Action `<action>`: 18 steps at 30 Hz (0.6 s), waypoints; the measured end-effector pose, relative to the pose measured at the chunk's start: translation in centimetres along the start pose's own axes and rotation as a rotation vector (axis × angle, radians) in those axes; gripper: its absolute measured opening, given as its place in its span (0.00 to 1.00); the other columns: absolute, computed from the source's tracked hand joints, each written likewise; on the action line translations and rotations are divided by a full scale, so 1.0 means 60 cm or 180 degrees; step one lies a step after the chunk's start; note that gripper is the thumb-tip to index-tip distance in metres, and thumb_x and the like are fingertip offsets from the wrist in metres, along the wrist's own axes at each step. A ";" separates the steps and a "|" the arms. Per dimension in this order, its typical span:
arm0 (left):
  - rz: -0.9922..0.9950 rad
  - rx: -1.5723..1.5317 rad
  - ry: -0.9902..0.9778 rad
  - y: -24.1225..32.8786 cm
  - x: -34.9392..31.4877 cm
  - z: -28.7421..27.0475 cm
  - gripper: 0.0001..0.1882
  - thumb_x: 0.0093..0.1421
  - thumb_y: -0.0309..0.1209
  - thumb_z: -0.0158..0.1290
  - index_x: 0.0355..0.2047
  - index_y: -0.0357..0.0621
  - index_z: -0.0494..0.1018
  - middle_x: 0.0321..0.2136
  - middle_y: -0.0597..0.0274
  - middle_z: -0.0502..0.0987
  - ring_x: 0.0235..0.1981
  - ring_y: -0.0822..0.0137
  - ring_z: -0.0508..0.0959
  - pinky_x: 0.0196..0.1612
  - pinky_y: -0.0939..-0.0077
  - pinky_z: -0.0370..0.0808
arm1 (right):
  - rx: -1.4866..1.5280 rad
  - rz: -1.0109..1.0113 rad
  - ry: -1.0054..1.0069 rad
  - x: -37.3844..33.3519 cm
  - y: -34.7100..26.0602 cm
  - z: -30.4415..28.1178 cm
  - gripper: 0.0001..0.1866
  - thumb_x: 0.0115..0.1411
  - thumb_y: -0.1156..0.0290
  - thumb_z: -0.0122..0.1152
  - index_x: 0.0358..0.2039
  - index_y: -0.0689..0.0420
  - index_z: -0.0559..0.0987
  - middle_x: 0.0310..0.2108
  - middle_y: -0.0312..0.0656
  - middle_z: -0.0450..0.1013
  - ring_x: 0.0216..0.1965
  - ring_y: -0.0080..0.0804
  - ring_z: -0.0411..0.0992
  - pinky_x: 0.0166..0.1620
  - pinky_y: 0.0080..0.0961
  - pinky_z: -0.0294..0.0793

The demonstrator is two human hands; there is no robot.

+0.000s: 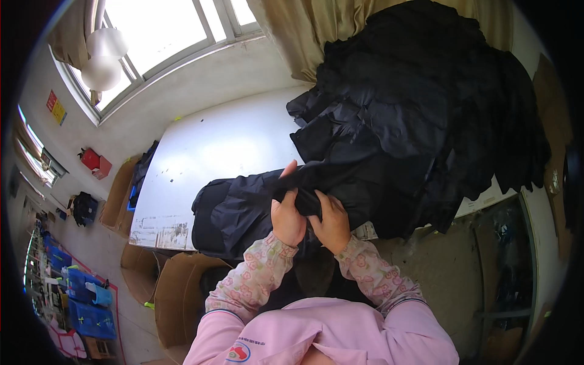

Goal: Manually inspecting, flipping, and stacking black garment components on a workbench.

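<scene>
The left hand [289, 222] and right hand [331, 225] both grip a raised fold of black garment [240, 210], seemingly steadying it between them; the worktop [225, 137] supports its spread toward nine o'clock, heaped black garments [413, 91] toward one.

Workroom with a white wall [243, 68] and a bright, wide window [161, 30]
The window sits above the far edge of the white counter [225, 118], a tan curtain [285, 27] beside it; light glares on the counter's surface, scuffed at the near left corner. Below that corner, open cardboard cartons [176, 298] stand on the grey floor [135, 295]. Beyond the left edge are a wall-mounted red box [91, 159] and blue crates [92, 319].
</scene>
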State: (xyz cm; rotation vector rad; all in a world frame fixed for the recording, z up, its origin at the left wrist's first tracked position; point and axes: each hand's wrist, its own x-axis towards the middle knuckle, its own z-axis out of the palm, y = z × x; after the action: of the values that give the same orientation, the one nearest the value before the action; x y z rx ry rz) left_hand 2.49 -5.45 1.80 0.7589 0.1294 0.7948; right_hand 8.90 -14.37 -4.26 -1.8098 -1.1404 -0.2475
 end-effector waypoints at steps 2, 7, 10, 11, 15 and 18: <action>0.0013 0.0145 -0.0080 -0.002 -0.002 -0.010 0.20 0.64 0.23 0.43 0.57 0.35 0.66 0.49 0.57 0.74 0.49 0.65 0.74 0.56 0.73 0.68 | 0.0623 0.0153 -0.0210 0.001 0.017 -0.005 0.28 0.52 0.72 0.67 0.53 0.63 0.70 0.42 0.51 0.74 0.45 0.49 0.73 0.50 0.32 0.71; -0.0338 0.0461 0.0037 0.026 0.023 -0.077 0.19 0.65 0.28 0.47 0.55 0.36 0.68 0.50 0.57 0.73 0.50 0.65 0.74 0.55 0.73 0.69 | 0.2367 0.0524 -0.1423 0.043 0.021 -0.100 0.13 0.55 0.82 0.60 0.42 0.68 0.77 0.36 0.39 0.78 0.39 0.18 0.71 0.44 0.19 0.71; -0.0843 0.0771 -0.0648 0.035 0.017 -0.097 0.23 0.64 0.34 0.50 0.57 0.37 0.66 0.51 0.60 0.73 0.50 0.67 0.73 0.55 0.73 0.69 | 0.1797 0.0111 -0.0615 0.085 0.027 -0.153 0.10 0.57 0.85 0.55 0.40 0.67 0.77 0.35 0.40 0.78 0.39 0.21 0.73 0.44 0.19 0.72; -0.1059 0.1095 -0.1359 0.040 0.009 -0.104 0.25 0.64 0.37 0.52 0.58 0.37 0.65 0.51 0.61 0.73 0.51 0.68 0.72 0.55 0.73 0.69 | 0.1936 -0.0009 -0.0363 0.113 0.012 -0.176 0.10 0.57 0.85 0.54 0.39 0.65 0.78 0.35 0.40 0.78 0.40 0.22 0.74 0.45 0.19 0.71; -0.2207 0.2268 -0.2876 0.034 -0.019 -0.085 0.33 0.54 0.28 0.64 0.59 0.37 0.64 0.53 0.62 0.72 0.52 0.71 0.70 0.57 0.73 0.67 | 0.0951 -0.0654 0.0543 0.181 0.009 -0.211 0.08 0.56 0.80 0.59 0.38 0.61 0.79 0.34 0.41 0.78 0.34 0.26 0.76 0.39 0.20 0.72; -0.2584 0.1879 -0.3377 0.042 -0.030 -0.053 0.32 0.52 0.21 0.64 0.57 0.37 0.66 0.51 0.62 0.74 0.51 0.72 0.71 0.57 0.72 0.68 | 0.0246 -0.0995 0.0028 0.190 0.052 -0.148 0.08 0.57 0.68 0.63 0.36 0.56 0.79 0.33 0.44 0.77 0.34 0.40 0.77 0.36 0.29 0.74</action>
State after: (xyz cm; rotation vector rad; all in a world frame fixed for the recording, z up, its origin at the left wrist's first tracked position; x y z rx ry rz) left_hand -1.51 -3.70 0.83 1.4621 -0.2914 -0.5011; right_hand 20.15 -15.00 5.30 -1.5573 -1.4066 -0.3874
